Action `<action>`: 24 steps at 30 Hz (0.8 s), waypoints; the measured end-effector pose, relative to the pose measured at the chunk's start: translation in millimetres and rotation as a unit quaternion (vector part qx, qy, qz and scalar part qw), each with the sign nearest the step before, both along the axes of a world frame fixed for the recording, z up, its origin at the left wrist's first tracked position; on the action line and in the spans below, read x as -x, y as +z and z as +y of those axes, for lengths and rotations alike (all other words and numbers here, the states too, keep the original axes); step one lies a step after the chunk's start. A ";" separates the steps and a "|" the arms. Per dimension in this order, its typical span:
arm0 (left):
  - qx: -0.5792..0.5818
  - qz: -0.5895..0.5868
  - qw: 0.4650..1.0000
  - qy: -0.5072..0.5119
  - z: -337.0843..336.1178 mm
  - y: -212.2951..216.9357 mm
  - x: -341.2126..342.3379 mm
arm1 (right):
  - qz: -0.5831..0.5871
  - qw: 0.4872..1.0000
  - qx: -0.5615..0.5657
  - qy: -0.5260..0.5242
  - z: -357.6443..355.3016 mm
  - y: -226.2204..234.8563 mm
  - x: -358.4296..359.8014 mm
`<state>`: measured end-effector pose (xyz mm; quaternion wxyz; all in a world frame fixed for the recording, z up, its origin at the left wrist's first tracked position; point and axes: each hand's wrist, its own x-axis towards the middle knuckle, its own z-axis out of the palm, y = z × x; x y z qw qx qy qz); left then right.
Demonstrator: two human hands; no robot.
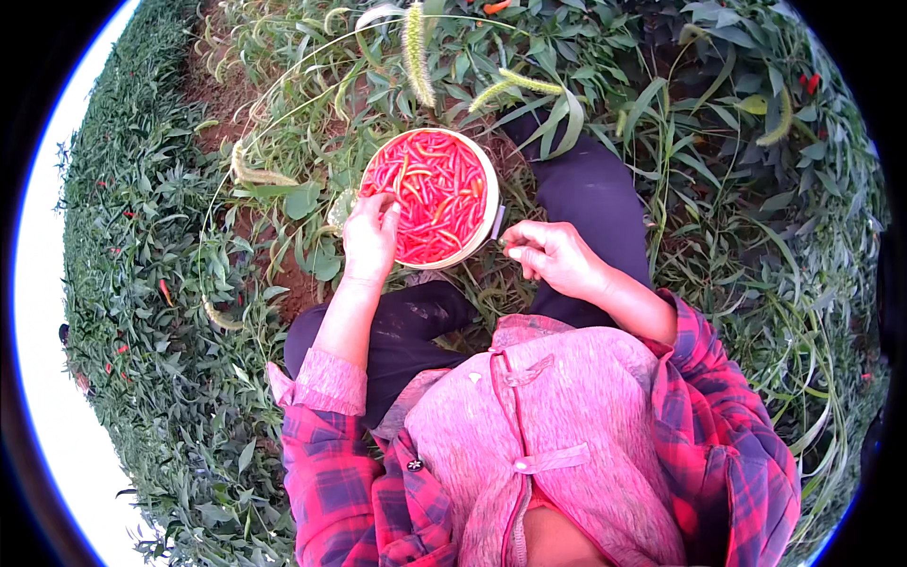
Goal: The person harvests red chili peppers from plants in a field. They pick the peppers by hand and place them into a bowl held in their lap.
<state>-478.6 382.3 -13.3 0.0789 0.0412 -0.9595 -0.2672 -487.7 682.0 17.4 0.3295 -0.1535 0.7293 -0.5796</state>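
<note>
Nearest to us is our pink fleece vest [557,416] with the red checked sleeves [331,472]. Past it are our dark trousers [586,198], and the round bucket [488,189] stands on the ground between our knees, full of thin red chili peppers [435,194] with a few orange ones among them. Our left hand [370,236] rests at the near left rim, fingers bent down onto the peppers; we cannot tell if it grips any. Our right hand [553,257] is loosely closed just beside the right rim, maybe pinching something small. We think it is good to lower peppers gently, since the glossy skins bruise easily. Around us grow leafy green plants [170,283] and bristly grass heads [416,52].
</note>
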 end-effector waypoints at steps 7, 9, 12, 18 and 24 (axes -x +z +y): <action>-0.011 -0.103 0.975 -0.195 130.8 78.5 -43.5 | 0.243 0.970 0.017 -0.017 17.7 15.7 -22.2; -0.010 -0.059 0.980 -0.189 140.9 68.8 -53.3 | 0.307 0.951 -0.026 -0.006 22.2 9.9 -30.7; -0.002 -0.025 0.982 -0.188 151.3 63.4 -68.3 | 0.331 0.942 -0.047 -0.021 31.4 17.7 -42.7; -0.370 0.001 0.918 -0.143 148.3 55.3 -90.7 | 0.171 0.984 0.037 0.016 33.6 39.9 -46.6; -0.390 -0.096 0.901 -0.162 135.1 44.4 -111.5 | -0.072 0.991 0.108 -0.030 13.5 11.9 -27.3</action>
